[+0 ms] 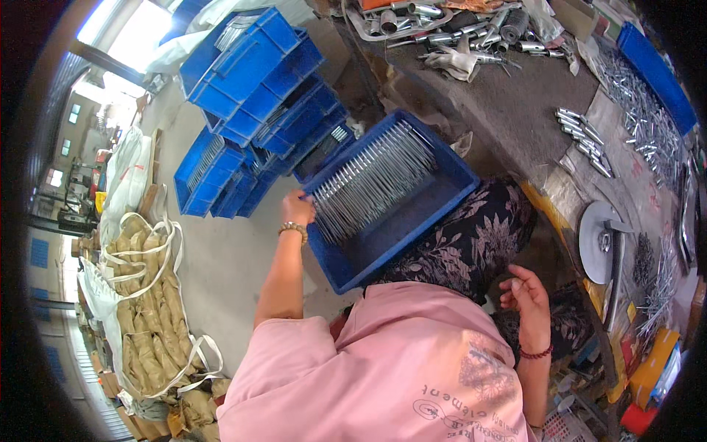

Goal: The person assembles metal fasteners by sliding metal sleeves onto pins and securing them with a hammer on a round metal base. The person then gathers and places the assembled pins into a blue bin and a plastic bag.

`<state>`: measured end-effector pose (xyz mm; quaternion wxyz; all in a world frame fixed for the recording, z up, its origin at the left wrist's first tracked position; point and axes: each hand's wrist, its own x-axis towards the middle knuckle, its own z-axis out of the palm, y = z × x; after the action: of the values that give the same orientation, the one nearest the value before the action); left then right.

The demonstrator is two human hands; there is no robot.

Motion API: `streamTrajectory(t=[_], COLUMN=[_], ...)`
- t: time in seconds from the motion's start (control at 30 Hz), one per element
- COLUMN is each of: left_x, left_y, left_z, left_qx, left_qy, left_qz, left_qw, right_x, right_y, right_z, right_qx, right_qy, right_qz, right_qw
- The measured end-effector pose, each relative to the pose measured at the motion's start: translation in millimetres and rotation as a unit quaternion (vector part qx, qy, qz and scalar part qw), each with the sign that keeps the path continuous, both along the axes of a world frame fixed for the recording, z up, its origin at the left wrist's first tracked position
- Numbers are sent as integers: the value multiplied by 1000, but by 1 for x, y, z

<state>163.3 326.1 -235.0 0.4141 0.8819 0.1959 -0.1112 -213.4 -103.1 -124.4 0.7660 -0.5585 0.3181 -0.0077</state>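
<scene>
A blue plastic bin (383,237) lies tilted across my lap, its near right part resting on my dark flowered trousers. Inside it, a row of thin metal rods (375,177) is packed side by side along the far part, leaving bare floor nearer me. My left hand (297,209), with a beaded bracelet at the wrist, grips the bin's left rim beside the row's end. Over my right thigh hovers my right hand (526,292), apart from the bin; its fingers are loosely bent and spread, with nothing visible in them.
Stacked blue bins (258,88) holding metal parts stand at the far left. To the right is a workbench (508,110) with metal tubes (585,140), loose pins (652,118) and a round grey disc (598,241). Tan sacks (151,309) with white straps lie at left.
</scene>
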Motion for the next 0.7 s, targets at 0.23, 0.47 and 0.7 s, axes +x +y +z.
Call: streamTrajectory(t=[0.23,0.47,0.7], left_x=[17,-41,-106], left_y=[-96,-299,-453], left_z=[92,187,225], left_qx=[21,-201,-203], left_qy=[-236,-312,-315], left_qz=[-138,-418,-642], left_qw=[962,830,669], right_x=[-12,-14,-39], right_y=[-1,1,-1], right_z=[-5,-3,17], right_qx=[-9,-6,-14], right_qy=[-4,-34,-5], right_qz=[-20,-12,-50], right_qw=[1000,999,999])
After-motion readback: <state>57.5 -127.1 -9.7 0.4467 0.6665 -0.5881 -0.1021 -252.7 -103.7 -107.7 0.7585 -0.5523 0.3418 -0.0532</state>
